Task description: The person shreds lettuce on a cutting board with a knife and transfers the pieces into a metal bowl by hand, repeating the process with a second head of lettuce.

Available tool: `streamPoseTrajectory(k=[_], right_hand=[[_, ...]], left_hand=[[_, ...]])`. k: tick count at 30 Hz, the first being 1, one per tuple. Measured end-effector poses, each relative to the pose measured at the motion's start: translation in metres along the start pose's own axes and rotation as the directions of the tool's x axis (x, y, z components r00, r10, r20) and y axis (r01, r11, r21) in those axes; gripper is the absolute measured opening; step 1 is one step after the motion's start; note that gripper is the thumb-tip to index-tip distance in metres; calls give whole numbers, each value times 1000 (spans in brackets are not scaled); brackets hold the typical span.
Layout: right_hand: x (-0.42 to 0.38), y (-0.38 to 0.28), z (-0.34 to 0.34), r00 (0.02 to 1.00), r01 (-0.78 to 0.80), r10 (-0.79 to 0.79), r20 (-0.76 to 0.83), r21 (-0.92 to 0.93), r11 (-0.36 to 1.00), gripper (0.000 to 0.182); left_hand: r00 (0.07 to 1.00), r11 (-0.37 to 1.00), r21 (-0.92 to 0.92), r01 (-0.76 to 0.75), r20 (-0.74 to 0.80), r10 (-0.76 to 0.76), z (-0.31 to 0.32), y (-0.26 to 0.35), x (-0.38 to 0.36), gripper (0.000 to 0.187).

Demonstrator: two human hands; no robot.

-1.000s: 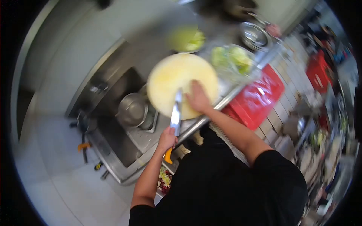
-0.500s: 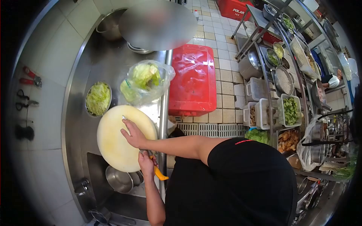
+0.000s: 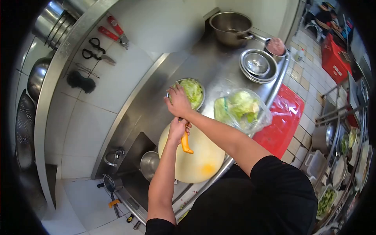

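Note:
My left hand (image 3: 178,130) is closed round a knife with an orange handle (image 3: 185,144), held over the round pale cutting board (image 3: 211,145). The handle points back towards my body, and the blade is mostly hidden by my hands. My right hand (image 3: 179,102) reaches over the near left edge of a metal bowl of shredded lettuce (image 3: 194,94), fingers stretched out across it. To the right of the bowl, an open clear plastic bag (image 3: 263,117) holds larger pieces of lettuce (image 3: 243,103). A yellowish patch shows on the board's near part.
Stacked metal bowls (image 3: 258,66), a deep pot (image 3: 231,29) and a container of pinkish food (image 3: 276,46) stand farther back on the steel counter. A red lidded box (image 3: 282,121) sits beyond the counter's right edge. A pan (image 3: 150,165) is beside the board. Scissors (image 3: 94,49) hang on the wall.
Both hands have moved from over the cutting board towards the shredded lettuce bowl, the knife carried along. My right hand now reaches over the bowl. The view has swung round, showing more wall.

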State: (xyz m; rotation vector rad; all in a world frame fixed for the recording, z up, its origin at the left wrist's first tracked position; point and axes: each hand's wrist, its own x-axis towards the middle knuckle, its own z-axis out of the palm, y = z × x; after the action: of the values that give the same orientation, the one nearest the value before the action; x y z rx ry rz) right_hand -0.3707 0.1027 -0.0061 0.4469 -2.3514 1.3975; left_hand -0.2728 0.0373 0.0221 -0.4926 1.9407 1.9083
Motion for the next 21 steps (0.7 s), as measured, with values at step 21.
streamPoseTrajectory(k=[21], right_hand=[[56, 130, -83, 349, -437, 717, 603, -572, 694, 42]], left_hand=[[928, 518, 846, 130, -287, 236, -18, -178, -182, 45]])
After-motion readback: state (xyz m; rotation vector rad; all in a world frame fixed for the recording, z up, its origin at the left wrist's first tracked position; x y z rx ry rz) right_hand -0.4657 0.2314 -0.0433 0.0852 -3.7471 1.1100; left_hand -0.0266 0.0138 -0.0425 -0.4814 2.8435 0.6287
